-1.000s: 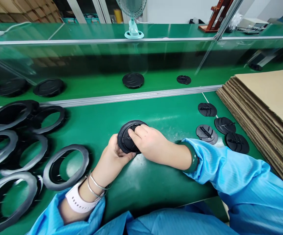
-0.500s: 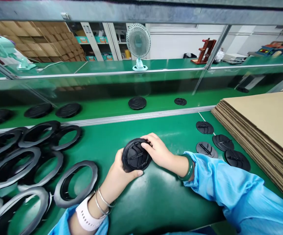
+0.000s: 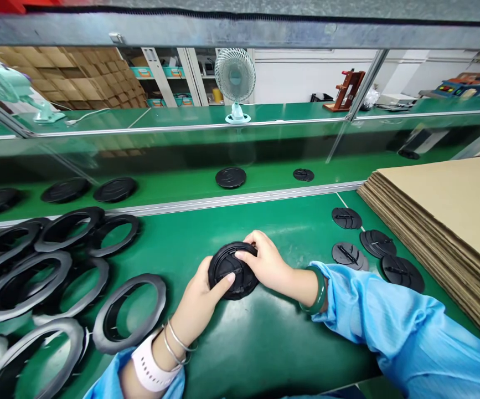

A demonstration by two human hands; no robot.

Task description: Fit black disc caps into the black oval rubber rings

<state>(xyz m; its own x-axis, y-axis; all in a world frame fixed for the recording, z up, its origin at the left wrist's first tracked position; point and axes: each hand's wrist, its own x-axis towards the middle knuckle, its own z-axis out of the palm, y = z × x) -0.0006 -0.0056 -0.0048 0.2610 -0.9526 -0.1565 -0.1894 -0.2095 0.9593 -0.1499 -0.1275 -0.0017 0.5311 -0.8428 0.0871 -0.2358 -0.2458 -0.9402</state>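
A round black plastic part (image 3: 240,280), a ring with a ribbed disc set in it, is held between both hands above the green tabletop (image 3: 281,343). My left hand (image 3: 206,285) grips its left edge, thumb laid across the disc. My right hand (image 3: 264,260) closes on the upper right rim, with its thumb pressing the face near the middle. The underside and the fingers behind it are hidden. To the right lie several flat black discs (image 3: 350,255) with raised bars. Many black rings (image 3: 129,313) are spread and piled on the left.
A stack of cardboard sheets (image 3: 447,183) borders the right side. Behind a metal rail (image 3: 240,200), several black round parts (image 3: 230,178) sit on a green strip. A small fan (image 3: 235,77) stands farther back, and a metal beam (image 3: 240,33) crosses overhead.
My left thumb has moved from the part's lower edge up onto its face. My right thumb has shifted slightly inward. The part sits a little lower in view.
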